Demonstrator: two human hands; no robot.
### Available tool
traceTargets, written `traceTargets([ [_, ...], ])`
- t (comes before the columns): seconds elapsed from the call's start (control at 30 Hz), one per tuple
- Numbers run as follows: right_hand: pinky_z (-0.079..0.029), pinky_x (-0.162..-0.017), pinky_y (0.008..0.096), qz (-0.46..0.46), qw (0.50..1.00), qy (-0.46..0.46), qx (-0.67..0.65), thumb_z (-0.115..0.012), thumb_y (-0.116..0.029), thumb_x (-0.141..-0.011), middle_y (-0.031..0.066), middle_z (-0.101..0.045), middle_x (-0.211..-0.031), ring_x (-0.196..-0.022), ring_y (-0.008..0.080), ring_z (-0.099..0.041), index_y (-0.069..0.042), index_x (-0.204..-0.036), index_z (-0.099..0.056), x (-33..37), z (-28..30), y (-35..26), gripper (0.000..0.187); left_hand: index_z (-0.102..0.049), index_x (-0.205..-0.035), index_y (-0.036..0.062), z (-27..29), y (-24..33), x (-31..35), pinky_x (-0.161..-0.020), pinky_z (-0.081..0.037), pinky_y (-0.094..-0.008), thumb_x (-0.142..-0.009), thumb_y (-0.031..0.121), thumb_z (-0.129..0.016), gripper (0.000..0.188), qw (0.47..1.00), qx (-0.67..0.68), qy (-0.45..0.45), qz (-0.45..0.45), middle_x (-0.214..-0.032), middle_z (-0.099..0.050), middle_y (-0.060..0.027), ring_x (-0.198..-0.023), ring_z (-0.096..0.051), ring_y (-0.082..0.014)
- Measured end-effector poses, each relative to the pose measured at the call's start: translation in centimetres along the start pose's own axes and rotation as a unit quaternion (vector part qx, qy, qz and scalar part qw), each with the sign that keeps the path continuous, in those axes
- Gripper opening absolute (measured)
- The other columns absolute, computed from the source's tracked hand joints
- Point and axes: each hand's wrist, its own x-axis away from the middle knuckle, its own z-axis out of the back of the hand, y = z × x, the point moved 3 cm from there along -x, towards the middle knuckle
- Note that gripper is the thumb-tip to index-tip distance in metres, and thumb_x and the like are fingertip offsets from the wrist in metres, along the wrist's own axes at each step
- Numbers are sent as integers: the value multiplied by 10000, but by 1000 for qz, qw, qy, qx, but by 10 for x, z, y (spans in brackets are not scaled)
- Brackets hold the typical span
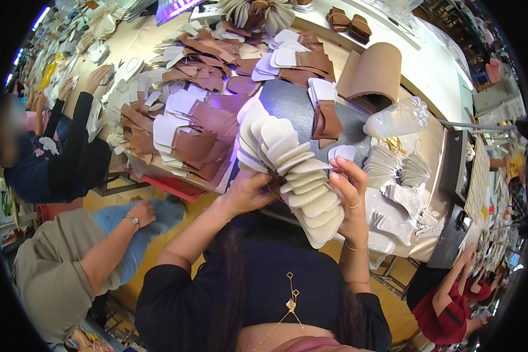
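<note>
In front of my chest is a fanned bundle of cream, round-ended soft pieces (305,176), spread in a curve from upper left to lower right. My left hand (249,190) grips it at the left, with the fingertips partly hidden behind the pieces. My right hand (351,196) is curled along its right side, fingers bent and pointing up. Just above those right fingertips shows a small white rounded piece (342,152); whether the hand touches it I cannot tell. Beyond the bundle, a short stack of brown-and-white pieces (325,114) lies on a dark board (284,97).
Heaps of brown-and-white pieces (196,138) cover the table at left. A brown curved block (375,73), a clear plastic bottle (399,117) and fanned grey pieces (383,167) stand or lie at right. A seated person (70,258) is close on my left.
</note>
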Motion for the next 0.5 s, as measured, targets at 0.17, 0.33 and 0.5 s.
traceTargets([
  [0.17, -401, -1021, 435, 15, 1000, -11, -1, -858, -168, -638, 154, -453, -1369, -1201, 345, -489, -174, -1256, -543, 4, -3, 5, 694, -602, -1214, 72, 16, 3, -13, -1105, -302, -498, -687, 29, -747, 548, 992, -103, -68, -32, -1325, -548, -155, -1284, -458, -406],
  [0.33, -416, -1003, 441, 22, 1000, -10, -18, -861, -155, -632, 153, -462, -1369, -1191, 347, -505, -171, -1247, -529, 4, -4, 4, 699, -602, -1074, 63, 17, 10, -25, -1045, -356, -508, -689, 62, -767, 419, 986, -141, -54, -68, -1216, -578, -156, -1210, -491, -418],
  [0.5, -449, -961, 437, 43, 999, -23, -17, -853, -140, -644, 149, -499, -1332, -1162, 344, -532, -165, -1259, -511, 0, -3, -10, 704, -590, -991, 34, 7, 8, -18, -816, -492, -423, -683, 34, -764, 353, 998, -23, -59, 6, -991, -629, -146, -951, -614, -356],
])
